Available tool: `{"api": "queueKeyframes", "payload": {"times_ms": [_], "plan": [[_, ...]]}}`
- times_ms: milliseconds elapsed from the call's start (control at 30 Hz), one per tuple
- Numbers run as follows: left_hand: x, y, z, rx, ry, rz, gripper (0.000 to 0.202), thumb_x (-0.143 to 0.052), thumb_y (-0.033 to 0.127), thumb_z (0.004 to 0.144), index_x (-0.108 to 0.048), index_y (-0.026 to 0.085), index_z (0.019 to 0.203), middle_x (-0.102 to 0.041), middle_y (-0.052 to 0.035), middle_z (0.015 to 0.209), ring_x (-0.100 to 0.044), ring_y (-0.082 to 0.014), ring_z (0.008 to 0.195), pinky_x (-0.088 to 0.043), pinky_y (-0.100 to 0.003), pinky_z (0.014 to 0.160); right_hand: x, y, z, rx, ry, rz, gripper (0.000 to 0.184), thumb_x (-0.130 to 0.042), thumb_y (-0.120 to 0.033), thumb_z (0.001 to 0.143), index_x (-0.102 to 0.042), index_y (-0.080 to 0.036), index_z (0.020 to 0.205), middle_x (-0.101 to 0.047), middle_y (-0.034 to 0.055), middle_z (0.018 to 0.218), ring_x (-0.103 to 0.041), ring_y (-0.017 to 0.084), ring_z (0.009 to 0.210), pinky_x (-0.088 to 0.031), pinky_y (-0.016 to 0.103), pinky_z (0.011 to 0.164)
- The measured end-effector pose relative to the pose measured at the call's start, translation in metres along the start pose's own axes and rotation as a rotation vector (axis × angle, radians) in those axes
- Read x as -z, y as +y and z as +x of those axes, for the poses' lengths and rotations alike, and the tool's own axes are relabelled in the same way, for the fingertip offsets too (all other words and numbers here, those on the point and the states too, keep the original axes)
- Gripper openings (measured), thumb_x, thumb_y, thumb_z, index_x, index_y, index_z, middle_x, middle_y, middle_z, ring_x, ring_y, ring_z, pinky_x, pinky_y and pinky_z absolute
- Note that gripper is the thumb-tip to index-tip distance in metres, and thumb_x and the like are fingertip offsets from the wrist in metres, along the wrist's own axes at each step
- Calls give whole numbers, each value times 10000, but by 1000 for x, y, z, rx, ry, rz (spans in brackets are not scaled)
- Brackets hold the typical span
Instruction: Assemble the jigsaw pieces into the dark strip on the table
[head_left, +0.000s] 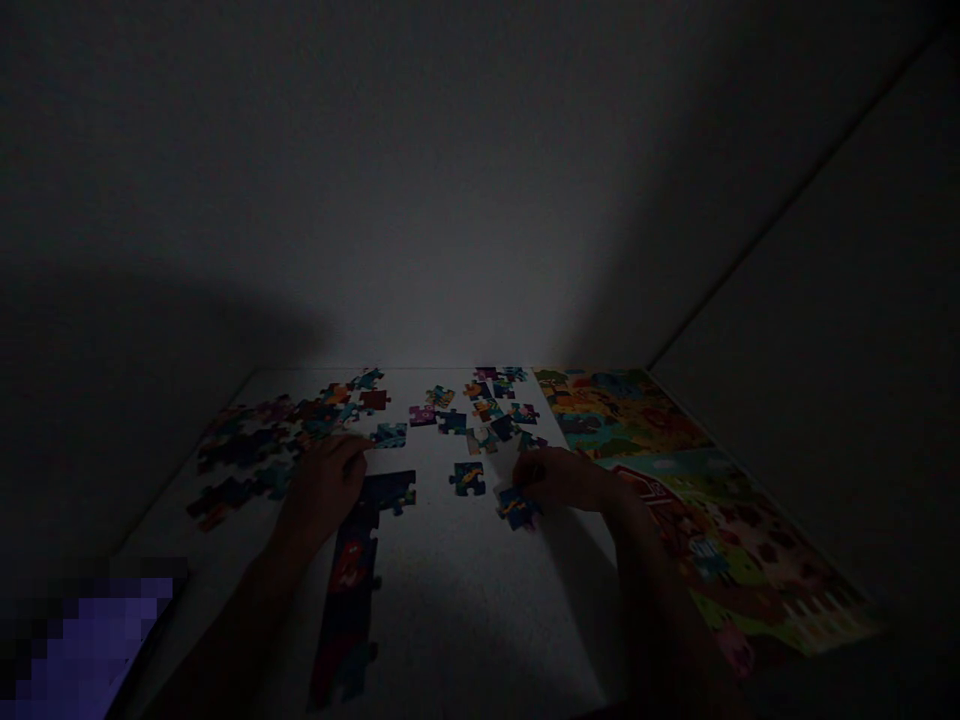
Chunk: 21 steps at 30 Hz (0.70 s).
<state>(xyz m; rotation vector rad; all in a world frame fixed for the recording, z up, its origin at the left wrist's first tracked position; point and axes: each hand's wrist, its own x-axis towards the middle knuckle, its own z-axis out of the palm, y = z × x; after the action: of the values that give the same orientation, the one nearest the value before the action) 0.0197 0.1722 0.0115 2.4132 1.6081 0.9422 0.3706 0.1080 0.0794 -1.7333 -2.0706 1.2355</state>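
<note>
The scene is dim. My left hand [324, 490] lies on the white table [465, 590] with its fingers curled at the top of a joined strip of dark blue puzzle pieces [352, 570]. A loose piece [389, 434] sits just beyond its fingertips. My right hand [564, 478] rests knuckles up, its fingers pinched on a blue and orange puzzle piece [517, 508]. Another loose piece [468, 478] lies between the two hands.
Several loose pieces are scattered at the back left [262, 440] and back middle [491, 405] of the table. Two colourful picture sheets [705, 500] lie along the right side. A plain wall rises behind. A blurred purple patch [90, 640] is at the lower left.
</note>
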Motion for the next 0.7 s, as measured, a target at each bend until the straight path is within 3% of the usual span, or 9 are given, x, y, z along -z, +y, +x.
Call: {"api": "queueKeyframes", "payload": {"times_ms": [400, 700], "plan": [[3, 2, 3, -6, -7, -5, 321, -399, 299, 844, -712, 232, 858, -723, -84, 998, -666, -273, 978, -514, -434, 946, -23, -25, 6, 77, -63, -141, 221, -650, -55, 692, -715, -175, 866, -696, 25, 827, -601, 136, 711, -396, 211, 594], [0, -2, 1, -14, 15, 3, 317, -404, 311, 851, -714, 250, 875, -727, -68, 978, -672, -260, 943, -529, -420, 923, -22, -23, 14, 44, -135, 55, 160, -674, -53, 700, -703, -157, 818, -661, -7, 742, -592, 114, 673, -418, 211, 605]]}}
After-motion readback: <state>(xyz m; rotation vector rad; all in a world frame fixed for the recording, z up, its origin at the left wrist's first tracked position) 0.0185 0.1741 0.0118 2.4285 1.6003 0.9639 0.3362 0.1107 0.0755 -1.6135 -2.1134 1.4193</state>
